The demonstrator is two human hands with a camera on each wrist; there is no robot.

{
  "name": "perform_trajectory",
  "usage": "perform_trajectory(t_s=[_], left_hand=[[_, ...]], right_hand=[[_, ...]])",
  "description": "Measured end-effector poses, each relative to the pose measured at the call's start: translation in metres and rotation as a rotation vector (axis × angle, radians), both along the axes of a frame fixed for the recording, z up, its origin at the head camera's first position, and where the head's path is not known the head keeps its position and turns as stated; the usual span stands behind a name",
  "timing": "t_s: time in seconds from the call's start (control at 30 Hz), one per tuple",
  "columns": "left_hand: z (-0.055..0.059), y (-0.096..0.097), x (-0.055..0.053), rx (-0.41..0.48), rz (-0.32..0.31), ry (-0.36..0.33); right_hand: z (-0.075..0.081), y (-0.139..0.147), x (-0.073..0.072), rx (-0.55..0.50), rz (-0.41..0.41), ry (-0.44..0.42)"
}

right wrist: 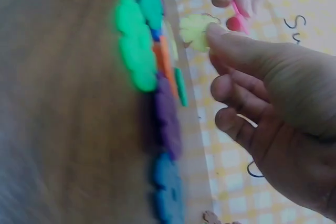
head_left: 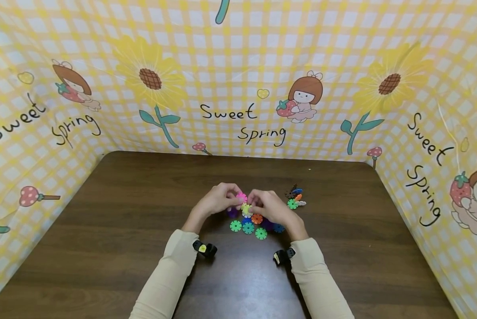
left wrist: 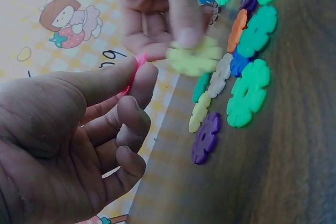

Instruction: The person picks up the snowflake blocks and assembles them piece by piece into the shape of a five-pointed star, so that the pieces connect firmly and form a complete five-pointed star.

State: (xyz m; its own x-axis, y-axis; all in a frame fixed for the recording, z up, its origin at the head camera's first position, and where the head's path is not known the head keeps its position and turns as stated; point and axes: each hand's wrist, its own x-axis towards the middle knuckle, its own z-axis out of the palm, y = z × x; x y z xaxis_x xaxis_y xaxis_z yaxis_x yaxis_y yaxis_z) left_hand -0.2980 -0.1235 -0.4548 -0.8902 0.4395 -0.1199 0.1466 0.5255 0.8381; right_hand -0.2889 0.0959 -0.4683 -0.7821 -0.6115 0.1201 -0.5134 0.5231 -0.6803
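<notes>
My left hand (head_left: 217, 199) pinches a pink snowflake building disc (head_left: 241, 196) between thumb and index finger. In the left wrist view this pink disc (left wrist: 139, 65) is seen edge-on. My right hand (head_left: 271, 206) pinches a yellow snowflake disc (left wrist: 194, 57), its flat face toward the left wrist camera. Both discs are held above the table, close to each other; in the right wrist view the yellow disc (right wrist: 197, 31) appears beside the pink one, and I cannot tell whether they touch. Below the hands lie loose discs, among them green (head_left: 236, 226), orange (head_left: 256, 219) and purple (left wrist: 206, 137).
A small cluster of discs (head_left: 292, 204) in brown, blue, orange, white and green stands to the right of my right hand. The brown wooden table (head_left: 142, 230) is bordered by a yellow checked cloth (head_left: 238, 66) at the back and sides.
</notes>
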Motion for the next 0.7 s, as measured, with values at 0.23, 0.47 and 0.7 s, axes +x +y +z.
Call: perform_trajectory(t_s=[0.23, 0.47, 0.7], left_hand=[[0.003, -0.001, 0.002, 0.067, 0.005, -0.039], [0.005, -0.002, 0.002, 0.138, 0.019, -0.074], [0.007, 0.001, 0.004, 0.197, 0.033, -0.109]], right_hand=[[0.008, 0.008, -0.001, -0.064, -0.079, 0.090], [0.013, 0.008, 0.000, -0.080, -0.092, 0.131], [0.014, 0.006, 0.003, -0.087, -0.102, 0.212]])
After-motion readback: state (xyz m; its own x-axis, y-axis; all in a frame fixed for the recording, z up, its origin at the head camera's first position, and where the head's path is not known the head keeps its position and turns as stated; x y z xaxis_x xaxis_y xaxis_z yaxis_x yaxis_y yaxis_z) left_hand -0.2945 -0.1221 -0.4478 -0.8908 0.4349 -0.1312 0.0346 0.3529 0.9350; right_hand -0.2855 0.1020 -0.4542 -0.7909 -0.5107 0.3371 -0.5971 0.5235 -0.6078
